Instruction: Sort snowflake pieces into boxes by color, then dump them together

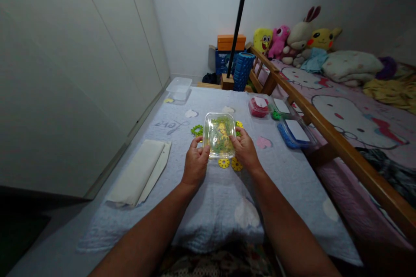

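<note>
Between my two hands is a clear plastic container (214,138), gripped at its left and right sides above the cloth-covered table. My left hand (196,160) has its thumb and fingers on the lower left edge; my right hand (244,147) pinches the right edge. Green and yellow pieces show through the clear plastic; whether they lie in it or beneath it, I cannot tell. Around it on the cloth are yellow notched discs (237,164) below and green notched discs (196,130) at the left.
A clear empty-looking tub (180,88) stands at the far left corner. Lidded boxes of red pieces (259,107), green pieces (282,108) and blue pieces (294,134) line the right side. A folded beige cloth bag (139,173) lies at left. A wooden bed rail (308,114) borders the table.
</note>
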`<move>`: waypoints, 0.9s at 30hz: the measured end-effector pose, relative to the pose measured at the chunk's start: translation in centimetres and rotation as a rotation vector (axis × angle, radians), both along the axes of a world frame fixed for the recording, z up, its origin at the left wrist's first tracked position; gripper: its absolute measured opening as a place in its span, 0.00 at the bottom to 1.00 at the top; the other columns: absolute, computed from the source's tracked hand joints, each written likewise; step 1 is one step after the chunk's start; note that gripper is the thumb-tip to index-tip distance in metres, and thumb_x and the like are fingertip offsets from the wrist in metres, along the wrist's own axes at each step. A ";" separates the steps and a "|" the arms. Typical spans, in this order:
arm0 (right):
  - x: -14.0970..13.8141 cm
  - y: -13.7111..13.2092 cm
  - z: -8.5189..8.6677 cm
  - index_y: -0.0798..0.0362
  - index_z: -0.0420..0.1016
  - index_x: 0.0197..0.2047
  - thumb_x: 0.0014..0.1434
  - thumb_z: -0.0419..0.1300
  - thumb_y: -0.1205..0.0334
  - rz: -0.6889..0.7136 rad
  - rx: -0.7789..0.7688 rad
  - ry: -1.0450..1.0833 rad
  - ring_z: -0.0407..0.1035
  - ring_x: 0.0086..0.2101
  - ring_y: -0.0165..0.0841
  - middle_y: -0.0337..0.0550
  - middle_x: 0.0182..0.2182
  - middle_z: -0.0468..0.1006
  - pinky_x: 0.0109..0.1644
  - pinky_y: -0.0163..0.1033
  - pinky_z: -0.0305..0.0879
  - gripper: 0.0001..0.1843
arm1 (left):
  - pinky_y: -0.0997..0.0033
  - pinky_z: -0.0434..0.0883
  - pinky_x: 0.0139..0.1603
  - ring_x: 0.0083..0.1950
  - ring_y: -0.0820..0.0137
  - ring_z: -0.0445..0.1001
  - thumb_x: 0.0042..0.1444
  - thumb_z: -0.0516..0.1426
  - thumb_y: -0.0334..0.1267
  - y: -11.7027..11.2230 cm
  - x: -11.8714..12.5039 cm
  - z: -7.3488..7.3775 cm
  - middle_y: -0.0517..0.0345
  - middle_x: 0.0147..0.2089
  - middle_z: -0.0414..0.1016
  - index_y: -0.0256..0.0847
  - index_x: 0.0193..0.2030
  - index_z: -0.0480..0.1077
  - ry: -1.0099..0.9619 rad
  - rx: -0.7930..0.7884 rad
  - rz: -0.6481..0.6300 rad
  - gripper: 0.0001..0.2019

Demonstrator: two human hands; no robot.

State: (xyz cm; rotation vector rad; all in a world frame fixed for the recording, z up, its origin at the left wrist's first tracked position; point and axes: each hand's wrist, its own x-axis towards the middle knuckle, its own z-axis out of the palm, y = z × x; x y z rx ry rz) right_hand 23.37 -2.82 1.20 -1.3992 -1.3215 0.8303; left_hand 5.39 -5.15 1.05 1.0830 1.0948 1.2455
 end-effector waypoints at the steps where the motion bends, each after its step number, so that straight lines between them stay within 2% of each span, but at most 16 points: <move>1: 0.2 0.1 0.2 0.47 0.72 0.55 0.60 0.61 0.42 -0.016 -0.018 -0.010 0.67 0.24 0.34 0.33 0.23 0.72 0.28 0.37 0.63 0.24 | 0.77 0.59 0.24 0.20 0.74 0.64 0.57 0.62 0.55 -0.1 -0.1 0.1 0.69 0.22 0.69 0.41 0.58 0.63 0.005 -0.003 0.000 0.28; 5: 1.1 1.4 1.5 0.49 0.74 0.45 0.53 0.66 0.37 -0.111 -0.046 -0.004 0.63 0.22 0.31 0.31 0.20 0.67 0.26 0.35 0.59 0.27 | 0.77 0.54 0.24 0.19 0.76 0.60 0.57 0.61 0.55 -0.4 -0.4 0.6 0.71 0.21 0.66 0.41 0.57 0.66 0.103 -0.003 -0.011 0.27; 8: 1.7 2.6 2.2 0.50 0.72 0.39 0.52 0.65 0.34 -0.153 -0.048 0.140 0.60 0.21 0.29 0.31 0.21 0.67 0.24 0.34 0.56 0.26 | 0.76 0.52 0.24 0.19 0.75 0.58 0.59 0.59 0.54 -0.9 -0.7 0.8 0.71 0.20 0.64 0.41 0.56 0.68 0.211 0.002 -0.037 0.24; 11: 1.7 3.3 2.1 0.50 0.71 0.34 0.50 0.66 0.36 -0.144 -0.071 0.282 0.58 0.19 0.27 0.31 0.21 0.68 0.21 0.34 0.54 0.25 | 0.74 0.54 0.26 0.21 0.72 0.62 0.62 0.57 0.53 -1.2 -1.3 1.1 0.70 0.20 0.65 0.42 0.56 0.70 0.360 0.032 -0.071 0.22; 14: 1.5 3.3 1.7 0.50 0.71 0.33 0.48 0.68 0.40 -0.125 -0.073 0.347 0.59 0.20 0.27 0.31 0.22 0.69 0.22 0.34 0.54 0.23 | 0.72 0.54 0.28 0.23 0.69 0.65 0.61 0.57 0.53 -0.8 -2.1 2.0 0.67 0.19 0.64 0.43 0.48 0.75 0.561 0.078 -0.058 0.18; 17: 1.3 3.0 1.4 0.51 0.73 0.33 0.47 0.69 0.40 -0.120 -0.059 0.384 0.61 0.22 0.27 0.31 0.23 0.71 0.24 0.33 0.57 0.23 | 0.70 0.57 0.31 0.27 0.68 0.67 0.59 0.58 0.55 1.1 -2.6 3.3 0.63 0.23 0.67 0.42 0.40 0.77 0.663 0.147 0.031 0.17; 19: 1.1 2.7 1.4 0.52 0.73 0.34 0.46 0.70 0.40 -0.117 -0.041 0.394 0.62 0.24 0.27 0.32 0.24 0.72 0.26 0.34 0.59 0.24 | 0.69 0.61 0.35 0.33 0.66 0.70 0.58 0.59 0.55 3.0 -2.6 4.0 0.58 0.30 0.73 0.41 0.38 0.77 0.655 0.205 0.072 0.18; 21: 0.9 2.5 1.5 0.52 0.74 0.34 0.47 0.70 0.41 -0.102 -0.023 0.390 0.63 0.25 0.27 0.32 0.25 0.72 0.28 0.34 0.60 0.24 | 0.68 0.62 0.37 0.36 0.64 0.72 0.59 0.57 0.54 5.0 -2.2 4.5 0.55 0.33 0.75 0.40 0.35 0.76 0.608 0.191 0.021 0.18; 22: 0.7 2.4 1.5 0.52 0.74 0.34 0.47 0.70 0.41 -0.093 -0.018 0.383 0.63 0.25 0.28 0.32 0.25 0.72 0.28 0.34 0.60 0.23 | 0.67 0.62 0.37 0.35 0.65 0.71 0.60 0.57 0.53 5.8 -1.9 4.5 0.56 0.31 0.75 0.40 0.33 0.75 0.597 0.167 -0.020 0.17; 24: 0.5 2.2 1.5 0.52 0.73 0.34 0.48 0.69 0.41 -0.080 -0.013 0.369 0.63 0.25 0.28 0.32 0.25 0.72 0.29 0.34 0.59 0.23 | 0.67 0.61 0.36 0.33 0.66 0.69 0.60 0.56 0.49 7.0 -1.3 4.4 0.58 0.29 0.72 0.41 0.29 0.71 0.576 0.137 -0.027 0.15; 27: 0.3 2.0 1.3 0.51 0.73 0.34 0.48 0.69 0.41 -0.063 -0.022 0.351 0.63 0.26 0.29 0.32 0.25 0.71 0.29 0.34 0.59 0.22 | 0.69 0.60 0.35 0.32 0.68 0.67 0.60 0.56 0.46 7.3 -0.7 3.7 0.61 0.28 0.69 0.42 0.27 0.67 0.520 0.148 0.006 0.13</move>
